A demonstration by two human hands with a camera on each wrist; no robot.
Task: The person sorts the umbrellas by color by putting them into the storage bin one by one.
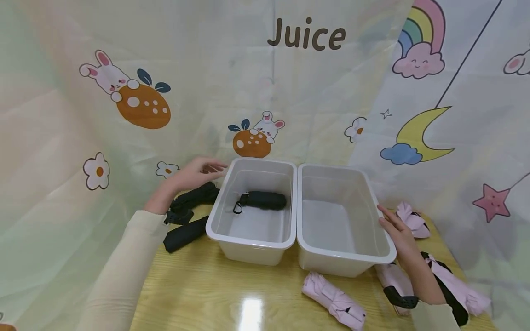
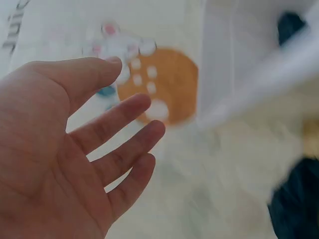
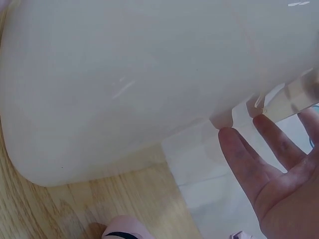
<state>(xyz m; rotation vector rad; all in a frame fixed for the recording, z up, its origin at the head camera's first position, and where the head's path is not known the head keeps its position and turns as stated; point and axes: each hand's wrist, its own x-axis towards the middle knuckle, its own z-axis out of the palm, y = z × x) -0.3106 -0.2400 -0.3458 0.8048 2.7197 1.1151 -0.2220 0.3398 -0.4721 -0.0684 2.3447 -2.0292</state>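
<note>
Though blurred, left hand (image 2: 60,149) is open beside bin (image 1: 252,207).

A staged tabletop set: cartoon backdrop (image 1: 265,92) behind a wooden table (image 1: 232,299).

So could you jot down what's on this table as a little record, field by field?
left bin: holds one folded black umbrella
right bin: nothing seen inside
left hand: open, holds nothing, above the black umbrellas beside the left bin
right hand: open, fingers at the right bin's outer rim
pink umbrellas: folded, lying in front of and beside the right bin
table: light wood, glossy
</note>
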